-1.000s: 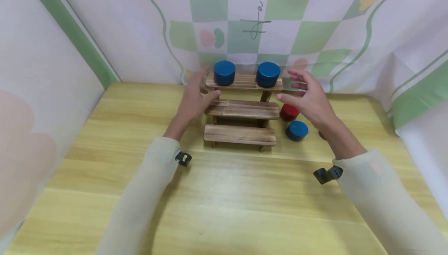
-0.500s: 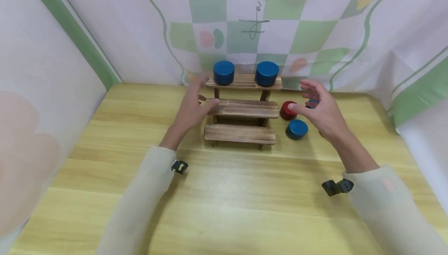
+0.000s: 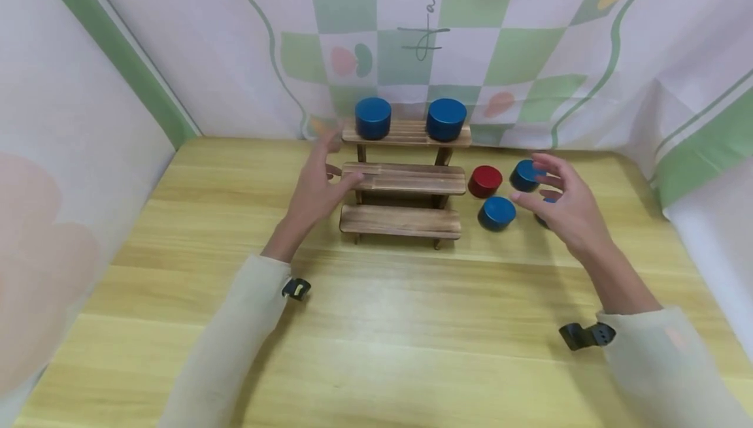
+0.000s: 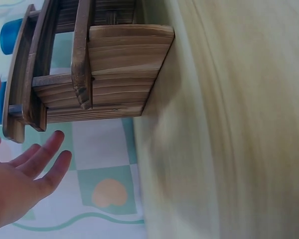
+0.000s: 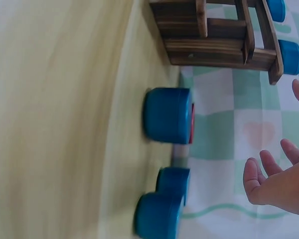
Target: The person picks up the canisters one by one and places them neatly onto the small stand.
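Observation:
A three-tier wooden stand (image 3: 406,180) has two round blue tins on its top shelf, a left one (image 3: 373,119) and a right one (image 3: 446,119). My left hand (image 3: 316,189) is beside the stand's left end, fingers spread and holding nothing. To the stand's right, a red tin (image 3: 485,181) and a front blue tin (image 3: 497,213) stand on the table. Behind them is another blue tin (image 3: 524,176), partly covered by the fingers of my right hand (image 3: 567,209). That hand hovers above the tins with fingers loosely bent and nothing in them. It mostly hides one more blue tin (image 3: 542,216).
The light wooden table (image 3: 376,323) ends at a checked curtain (image 3: 406,55) close behind the stand. More curtain (image 3: 706,147) hangs along the right side, and a white cloth (image 3: 76,121) lines the left. The stand's lower two shelves bear nothing.
My right hand has moved right and toward me, from beside the top shelf to over the tins, uncovering the rear blue one. My left hand has shifted slightly left and down.

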`<state>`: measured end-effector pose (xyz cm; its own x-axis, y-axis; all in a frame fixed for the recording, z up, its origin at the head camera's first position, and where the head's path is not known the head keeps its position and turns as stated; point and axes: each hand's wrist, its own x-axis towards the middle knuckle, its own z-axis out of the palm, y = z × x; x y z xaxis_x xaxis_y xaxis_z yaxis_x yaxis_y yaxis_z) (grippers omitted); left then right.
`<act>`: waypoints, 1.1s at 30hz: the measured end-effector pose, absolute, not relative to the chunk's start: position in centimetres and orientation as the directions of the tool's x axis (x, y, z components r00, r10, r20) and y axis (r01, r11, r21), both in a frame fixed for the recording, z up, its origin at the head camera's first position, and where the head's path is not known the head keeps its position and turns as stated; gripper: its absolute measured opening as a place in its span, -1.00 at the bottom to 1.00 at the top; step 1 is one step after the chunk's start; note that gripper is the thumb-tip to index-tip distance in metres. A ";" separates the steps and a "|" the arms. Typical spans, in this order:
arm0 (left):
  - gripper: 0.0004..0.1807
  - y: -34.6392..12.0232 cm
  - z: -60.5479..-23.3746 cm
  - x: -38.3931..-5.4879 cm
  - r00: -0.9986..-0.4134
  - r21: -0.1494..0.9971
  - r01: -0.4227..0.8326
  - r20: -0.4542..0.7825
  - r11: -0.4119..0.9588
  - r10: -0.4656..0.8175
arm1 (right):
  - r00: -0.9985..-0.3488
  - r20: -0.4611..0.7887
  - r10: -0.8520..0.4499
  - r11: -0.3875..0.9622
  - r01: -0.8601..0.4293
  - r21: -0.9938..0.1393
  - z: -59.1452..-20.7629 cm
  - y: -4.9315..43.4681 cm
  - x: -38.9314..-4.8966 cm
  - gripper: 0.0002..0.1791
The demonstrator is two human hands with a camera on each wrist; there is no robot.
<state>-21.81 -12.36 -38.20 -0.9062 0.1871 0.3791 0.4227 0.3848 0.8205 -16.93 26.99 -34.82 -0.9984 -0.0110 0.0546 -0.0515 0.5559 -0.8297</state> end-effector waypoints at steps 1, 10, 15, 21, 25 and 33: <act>-0.06 -12.4 -38.3 -21.8 -0.907 0.823 0.421 0.375 0.383 0.191 | -0.999 0.052 -0.003 0.558 -0.045 -0.829 -35.0 27.3 -16.8 -0.16; -0.02 -12.6 -38.6 -21.3 -0.908 0.817 0.417 0.361 0.398 0.211 | -0.999 0.041 0.025 0.569 -0.019 -0.822 -36.1 29.5 -15.6 -0.14; -0.03 -12.6 -38.6 -21.1 -0.902 0.800 0.430 0.367 0.418 0.226 | -0.999 0.019 0.044 0.584 0.010 -0.812 -36.8 30.5 -15.0 -0.12; -0.23 -12.6 -38.7 -21.0 -0.900 0.785 0.435 0.371 0.440 0.229 | -0.998 0.009 0.060 0.588 0.028 -0.808 -37.5 31.5 -14.7 -0.11; -0.27 -12.8 -38.9 -20.9 -0.906 0.792 0.424 0.361 0.440 0.222 | -0.997 -0.006 0.078 0.607 0.052 -0.793 -37.9 32.0 -14.6 -0.09; -0.24 -13.0 -39.4 -21.0 -0.925 0.813 0.373 0.284 0.448 0.254 | -0.993 -0.048 0.106 0.619 0.103 -0.779 -38.9 32.9 -14.5 -0.08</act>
<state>-21.01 -13.03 -39.39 -0.9245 0.2543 0.2838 0.3727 0.4482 0.8125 -14.54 32.87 -38.91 -0.9933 0.1056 -0.0477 0.1032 0.6187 -0.7788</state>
